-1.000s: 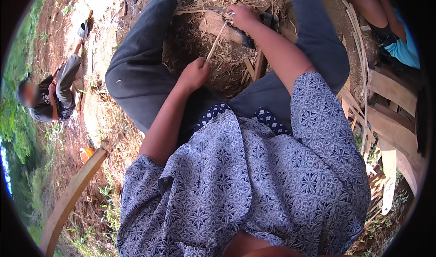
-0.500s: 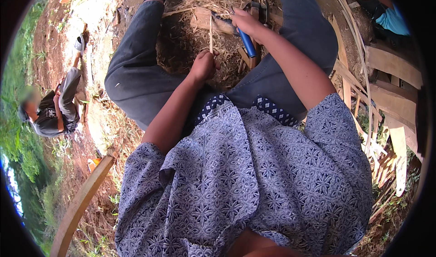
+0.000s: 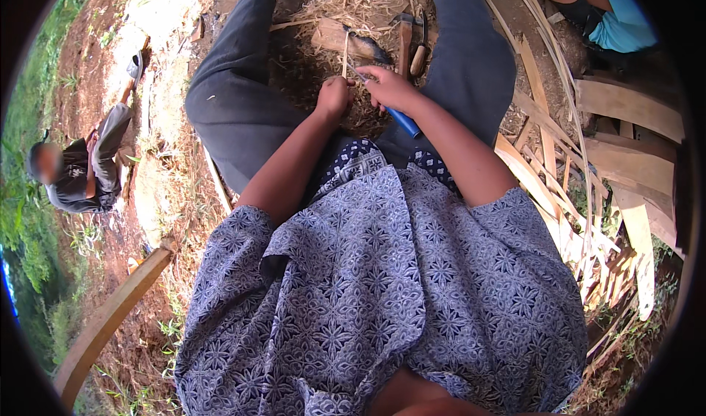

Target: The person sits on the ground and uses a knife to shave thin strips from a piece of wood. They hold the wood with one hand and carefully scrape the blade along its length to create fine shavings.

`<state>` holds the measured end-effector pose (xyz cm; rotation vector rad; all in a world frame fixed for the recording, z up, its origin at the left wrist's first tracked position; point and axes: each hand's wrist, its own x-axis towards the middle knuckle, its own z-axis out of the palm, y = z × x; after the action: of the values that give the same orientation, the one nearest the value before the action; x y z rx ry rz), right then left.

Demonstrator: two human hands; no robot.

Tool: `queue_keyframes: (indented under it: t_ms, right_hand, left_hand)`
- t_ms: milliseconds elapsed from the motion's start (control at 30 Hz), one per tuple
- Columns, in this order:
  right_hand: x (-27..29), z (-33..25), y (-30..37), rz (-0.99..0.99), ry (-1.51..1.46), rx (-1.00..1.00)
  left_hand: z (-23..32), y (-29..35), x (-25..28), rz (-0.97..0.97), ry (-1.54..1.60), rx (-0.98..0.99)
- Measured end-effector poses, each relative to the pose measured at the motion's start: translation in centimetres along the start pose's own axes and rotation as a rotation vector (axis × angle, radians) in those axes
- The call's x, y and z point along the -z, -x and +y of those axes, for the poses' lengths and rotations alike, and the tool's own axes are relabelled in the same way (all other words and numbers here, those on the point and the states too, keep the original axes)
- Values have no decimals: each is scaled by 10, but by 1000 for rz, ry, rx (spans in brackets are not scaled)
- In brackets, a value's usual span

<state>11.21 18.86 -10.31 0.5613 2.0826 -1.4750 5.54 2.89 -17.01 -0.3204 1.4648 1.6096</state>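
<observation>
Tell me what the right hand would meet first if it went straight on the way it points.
From the right hand, most likely the stick, just beyond the left hand. Depth is unclear, so the left hand itself might come first.

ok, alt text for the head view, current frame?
Left hand grips a thin wooden strip while the right hand, close beside it, holds a blue-handled tool, apparently a knife. Beyond the hands, a wooden block lies among pale shavings. Another person sits toward the picture's left edge.
</observation>
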Motion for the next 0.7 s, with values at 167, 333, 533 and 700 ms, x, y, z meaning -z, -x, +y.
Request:
queue_keyframes:
  t_ms: [167,333,533,700]
  right_hand:
    - [-1,-7,-2,19,19,-9]
    - [-7,-7,-17,119,85,-10]
    - [-8,-5,-17,122,-13,-37]
    - [-10,-1,-16,108,-52,-13]
  left_hand:
    - [-1,-2,-3,9,-206,-24]
    - [-1,-8,-2,-33,-195,-19]
    - [-10,-5,-6,37,-219,-109]
    - [-1,-1,-8,109,-239,-115]
